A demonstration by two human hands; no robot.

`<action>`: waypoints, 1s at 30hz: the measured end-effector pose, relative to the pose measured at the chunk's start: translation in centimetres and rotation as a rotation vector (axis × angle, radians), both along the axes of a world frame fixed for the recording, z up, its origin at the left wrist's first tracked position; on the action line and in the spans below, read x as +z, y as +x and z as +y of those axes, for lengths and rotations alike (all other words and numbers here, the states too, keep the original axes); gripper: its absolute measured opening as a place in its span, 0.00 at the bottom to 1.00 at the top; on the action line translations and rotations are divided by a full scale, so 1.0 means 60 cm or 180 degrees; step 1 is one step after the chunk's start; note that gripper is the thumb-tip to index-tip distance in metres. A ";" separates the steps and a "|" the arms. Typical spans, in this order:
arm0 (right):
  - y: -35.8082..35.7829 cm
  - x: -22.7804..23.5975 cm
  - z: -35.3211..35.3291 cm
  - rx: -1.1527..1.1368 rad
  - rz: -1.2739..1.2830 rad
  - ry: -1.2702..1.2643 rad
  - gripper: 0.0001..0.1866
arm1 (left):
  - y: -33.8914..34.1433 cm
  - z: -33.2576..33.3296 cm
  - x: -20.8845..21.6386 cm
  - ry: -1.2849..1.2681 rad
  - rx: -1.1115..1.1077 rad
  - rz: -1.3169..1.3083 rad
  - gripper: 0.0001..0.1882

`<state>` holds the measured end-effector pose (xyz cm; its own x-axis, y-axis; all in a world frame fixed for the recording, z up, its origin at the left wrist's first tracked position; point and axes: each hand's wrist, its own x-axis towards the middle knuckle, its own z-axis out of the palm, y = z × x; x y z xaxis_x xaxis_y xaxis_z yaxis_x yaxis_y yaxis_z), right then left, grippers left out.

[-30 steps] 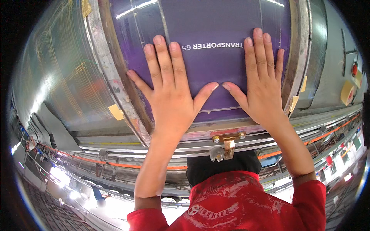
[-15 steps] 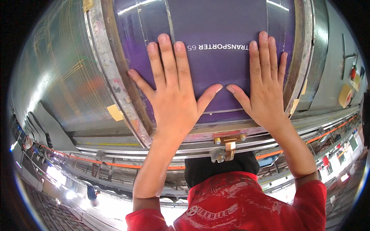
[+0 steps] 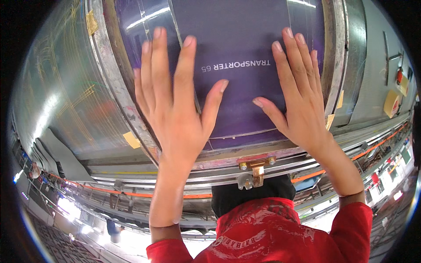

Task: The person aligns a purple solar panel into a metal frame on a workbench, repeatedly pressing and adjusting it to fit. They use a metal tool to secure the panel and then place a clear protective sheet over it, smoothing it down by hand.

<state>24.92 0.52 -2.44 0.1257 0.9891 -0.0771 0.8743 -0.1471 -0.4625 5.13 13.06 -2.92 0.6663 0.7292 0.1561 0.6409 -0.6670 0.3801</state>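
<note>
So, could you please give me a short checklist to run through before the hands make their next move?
1. Left hand free of objects: ok, fingers extended, nothing gripped.
2. Right hand free of objects: ok, likewise.
3. Both hands pressing on the purple panel: cannot tell from this one view.
4. White lettering uncovered: ok, it shows between the hands.
5. Panel bordered by the metal frame all round: cannot tell, far end out of view.
6. Bolts on the brass-coloured bracket tight: cannot tell.

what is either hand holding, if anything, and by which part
Nothing is held: the left hand and right hand are open, palms down over the purple panel, gripping no part of it.
</note>
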 end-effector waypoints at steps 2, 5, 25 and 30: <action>-0.002 -0.011 0.002 0.0013 -0.0218 -0.0134 0.47 | 0.008 0.007 -0.020 0.0047 -0.0100 0.0330 0.40; -0.009 -0.025 -0.005 0.0046 -0.0473 -0.0215 0.48 | 0.014 0.004 -0.042 0.0055 -0.0235 0.0887 0.44; -0.011 -0.044 -0.013 -0.0147 -0.0220 0.0206 0.51 | 0.017 0.000 -0.042 0.0095 -0.0213 0.1006 0.44; -0.012 -0.038 -0.014 -0.0161 -0.0333 0.0013 0.52 | 0.016 0.001 -0.042 0.0072 -0.0249 0.0935 0.44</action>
